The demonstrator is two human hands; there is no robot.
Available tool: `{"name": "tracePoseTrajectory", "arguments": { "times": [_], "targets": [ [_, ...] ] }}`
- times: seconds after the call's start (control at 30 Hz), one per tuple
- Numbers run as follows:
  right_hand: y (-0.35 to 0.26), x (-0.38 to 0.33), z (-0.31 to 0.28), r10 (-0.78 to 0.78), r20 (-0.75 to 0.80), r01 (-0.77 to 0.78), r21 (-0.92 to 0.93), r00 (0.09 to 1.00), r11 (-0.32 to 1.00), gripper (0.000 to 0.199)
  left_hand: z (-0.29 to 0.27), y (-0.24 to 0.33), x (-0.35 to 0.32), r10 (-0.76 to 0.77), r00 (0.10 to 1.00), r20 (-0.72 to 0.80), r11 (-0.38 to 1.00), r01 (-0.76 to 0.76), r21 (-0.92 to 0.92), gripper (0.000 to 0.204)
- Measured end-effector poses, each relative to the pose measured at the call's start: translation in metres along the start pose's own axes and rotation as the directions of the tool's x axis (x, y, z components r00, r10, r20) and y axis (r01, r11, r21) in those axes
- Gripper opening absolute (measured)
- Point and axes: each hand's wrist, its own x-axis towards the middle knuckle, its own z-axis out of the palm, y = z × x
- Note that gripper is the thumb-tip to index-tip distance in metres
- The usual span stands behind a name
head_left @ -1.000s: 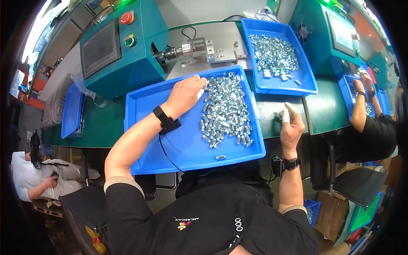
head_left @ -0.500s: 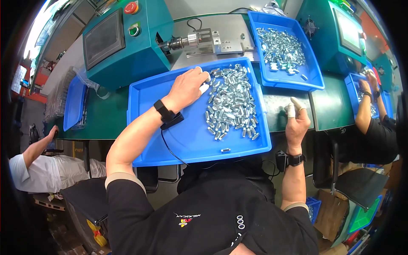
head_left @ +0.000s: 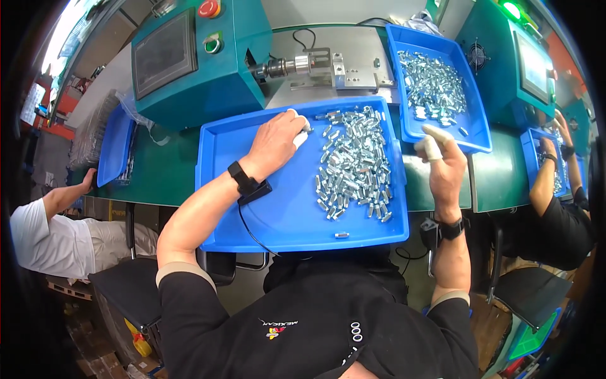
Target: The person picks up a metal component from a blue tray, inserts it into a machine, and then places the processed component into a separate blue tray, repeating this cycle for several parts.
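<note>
Left hand (head_left: 274, 142) pinches small silver metal fittings (head_left: 353, 165) in the blue plastic tray (head_left: 284, 215); right hand (head_left: 445, 165) hovers — fingers loosely spread, empty.

Left hand (head_left: 275, 140) extended (right hand (head_left: 444, 169) raised)

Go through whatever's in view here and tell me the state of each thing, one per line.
Left hand: on near blue tray, fingertips at the metal parts.
Right hand: raised, white finger cots.
Far blue tray: holds metal parts.
Machine screen: dark.
</note>
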Motion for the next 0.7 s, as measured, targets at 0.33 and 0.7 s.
{"name": "tracePoseTrajectory", "arguments": {
  "times": [0.33, 0.7],
  "targets": [
    [0.013, 0.100, 0.032, 0.050, 0.173, -0.064, 0.080, 0.984, 0.995, 0.028, -0.018, 0.021, 0.019, -0.034, 0.994, -0.107, 0.992, 0.020, -0.125, 0.014],
    [0.011, 0.082, 0.034, 0.007, 0.114, -0.018, 0.097, 0.993, 0.995, 0.027, -0.043, 0.020, 0.146, 0.173, 0.965, -0.197, 0.983, -0.156, 0.098, 0.018]
  ]
}}
